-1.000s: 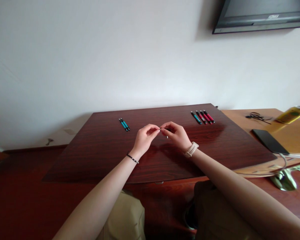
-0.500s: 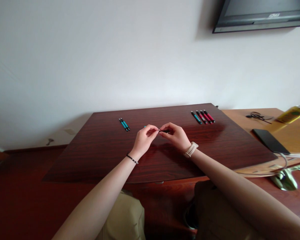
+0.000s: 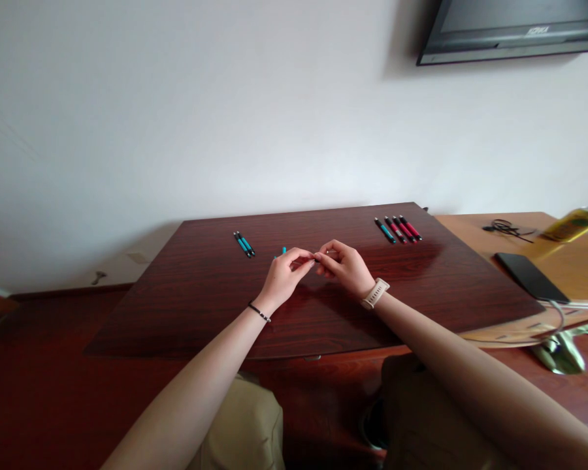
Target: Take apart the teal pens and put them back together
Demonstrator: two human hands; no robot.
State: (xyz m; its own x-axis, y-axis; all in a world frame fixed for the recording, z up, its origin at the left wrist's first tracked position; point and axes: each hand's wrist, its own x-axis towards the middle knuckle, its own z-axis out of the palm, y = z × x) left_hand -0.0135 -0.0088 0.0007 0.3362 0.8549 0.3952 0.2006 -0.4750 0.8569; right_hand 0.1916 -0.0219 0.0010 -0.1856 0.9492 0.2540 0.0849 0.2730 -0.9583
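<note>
Left hand (image 3: 283, 273): pinched a small dark part (image 3: 315, 260) above the tabletop's (image 3: 186, 300) middle
Right hand (image 3: 342, 264): gripped it too (seemingly unfinished, too tiny to identify)
Teal piece (image 3: 284, 250): lay left of the tabletop's middle, seemingly unjoined
Teal pens (image 3: 242, 245): two looked whole at the tabletop's left
Pen row (image 3: 404, 230): one teal, three red looked whole at the tabletop's far right

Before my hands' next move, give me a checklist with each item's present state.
1. Left hand and right hand close together: ok.
2. Small dark part pinched between them: ok.
3. That part fully visible: not ok, mostly hidden.
4. Teal piece beyond left hand clear of it: cannot tell, partly hidden.
5. Two teal pens lying side by side: ok.
6. Three red pens beside one teal pen: ok.
</note>
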